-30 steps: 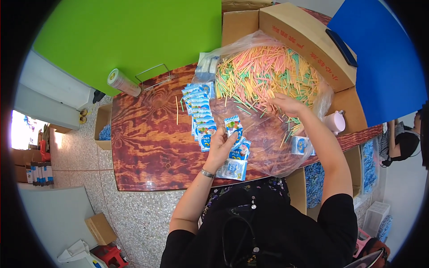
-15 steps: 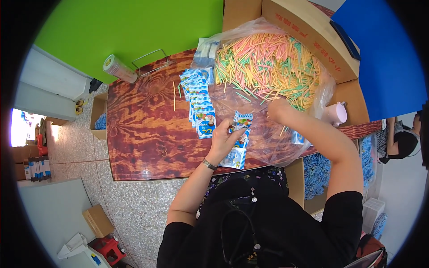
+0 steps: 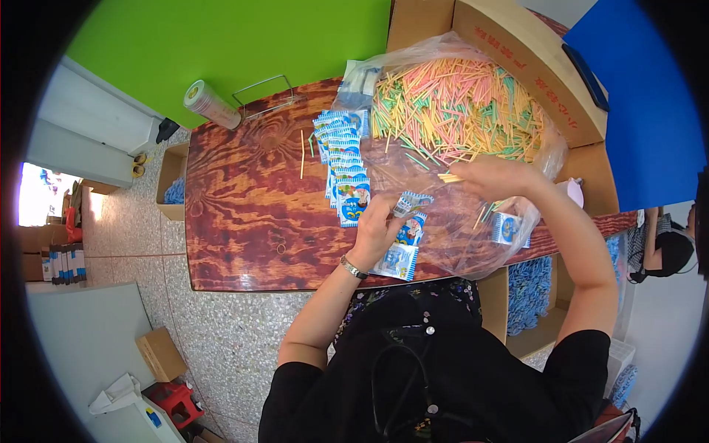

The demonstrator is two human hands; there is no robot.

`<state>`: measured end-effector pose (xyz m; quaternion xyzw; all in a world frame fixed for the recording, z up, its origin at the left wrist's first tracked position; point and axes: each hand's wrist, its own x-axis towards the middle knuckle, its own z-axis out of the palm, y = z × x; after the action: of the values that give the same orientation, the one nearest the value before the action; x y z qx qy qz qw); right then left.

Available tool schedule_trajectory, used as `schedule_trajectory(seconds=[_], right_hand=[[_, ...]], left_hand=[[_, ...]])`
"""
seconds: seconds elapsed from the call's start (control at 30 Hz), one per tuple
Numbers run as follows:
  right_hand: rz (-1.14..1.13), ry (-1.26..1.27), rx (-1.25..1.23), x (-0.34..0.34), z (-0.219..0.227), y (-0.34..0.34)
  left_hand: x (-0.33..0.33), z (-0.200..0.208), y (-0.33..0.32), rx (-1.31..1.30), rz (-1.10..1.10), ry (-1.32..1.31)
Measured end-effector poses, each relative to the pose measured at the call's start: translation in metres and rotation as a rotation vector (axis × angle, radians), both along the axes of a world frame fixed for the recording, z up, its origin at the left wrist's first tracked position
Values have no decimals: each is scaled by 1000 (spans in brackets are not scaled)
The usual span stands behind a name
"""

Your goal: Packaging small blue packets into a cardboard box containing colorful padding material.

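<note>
My left hand (image 3: pixel 378 230) pinches a small blue-and-white packet (image 3: pixel 413 201), whose upper end stands tilted above the table. Under and beside it lie more such packets (image 3: pixel 399 262) near the table's front edge. Closed fingers of my right hand (image 3: pixel 493 179) hold a few pale yellow candy-like sticks (image 3: pixel 448 178), their ends pointing left toward the packet. Just beyond that hand is a large heap of thin pink, yellow and green sticks (image 3: pixel 450 103) on clear plastic. Left of the heap, an overlapping row of packets (image 3: pixel 347 166) runs away from me.
An open cardboard box (image 3: pixel 543 81) surrounds the heap. Loose sticks (image 3: pixel 302 155), a wire stand (image 3: pixel 266 96) and a tub (image 3: pixel 213 105) are on the wooden table (image 3: pixel 244 214). A pink cup (image 3: pixel 574 192) stands right. Boxes of blue packets (image 3: pixel 529 295) sit below; another person (image 3: pixel 668 247) is far right.
My right hand has drawn back from the heap's edge, and yellow sticks now show in its fingers. The packet in my left hand has tilted. The whole view has shifted slightly.
</note>
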<state>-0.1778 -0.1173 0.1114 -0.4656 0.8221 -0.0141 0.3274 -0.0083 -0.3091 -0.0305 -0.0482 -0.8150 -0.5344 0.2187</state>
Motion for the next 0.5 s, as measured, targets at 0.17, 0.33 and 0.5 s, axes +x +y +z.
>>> schedule_trajectory(seconds=[0.17,0.33,0.5], right_hand=[[139,-178,-203,16,35,-18],[285,-34,-53,15,31,-29],[340,49,125,14,24,-41]], left_hand=[[-7,-2,-5,-153,28,102],[-10,15,-5,-235,-2,213],[-9,20,-7,-335,-8,260]])
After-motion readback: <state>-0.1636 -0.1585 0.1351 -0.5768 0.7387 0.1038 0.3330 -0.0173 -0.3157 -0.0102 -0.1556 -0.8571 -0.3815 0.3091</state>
